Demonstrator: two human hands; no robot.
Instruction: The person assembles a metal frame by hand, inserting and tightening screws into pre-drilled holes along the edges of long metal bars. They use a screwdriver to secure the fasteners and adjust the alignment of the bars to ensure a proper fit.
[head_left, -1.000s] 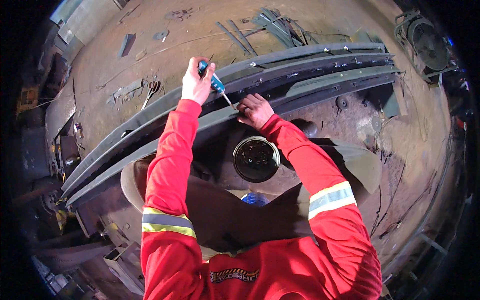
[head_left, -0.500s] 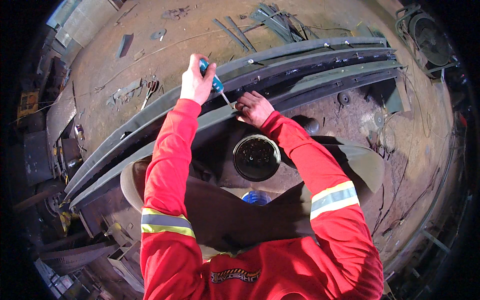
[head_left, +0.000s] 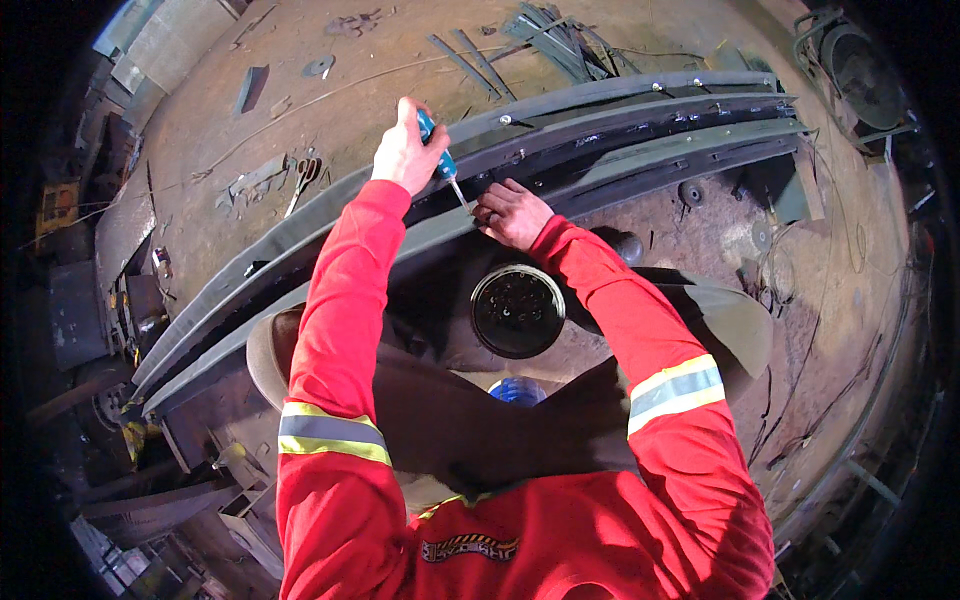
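My left hand [head_left: 405, 160] is closed around the teal handle of a screwdriver [head_left: 444, 164], which slants down to the right. Its metal shank ends at the edge of the nearest long, curved metal beam [head_left: 436, 233]. Right beside that tip, the fingers of my right hand [head_left: 516, 214] are bent and pressed together against the beam. Whatever they pinch is hidden. Below this hand, between my legs, stands a round black bucket [head_left: 518, 267] with small dark pieces inside.
More curved beams [head_left: 590, 101] with bright bolts run alongside, farther off. Metal strips [head_left: 550, 45] lie at the back, scissors [head_left: 303, 180] to the left, and a grey disc [head_left: 690, 193] to the right. A blue container [head_left: 517, 391] stands nearer me. Scrap crowds the left edge.
My left hand and the screwdriver have shifted slightly right and up, and the handle has turned a little in the grip. The right hand stays at the beam.
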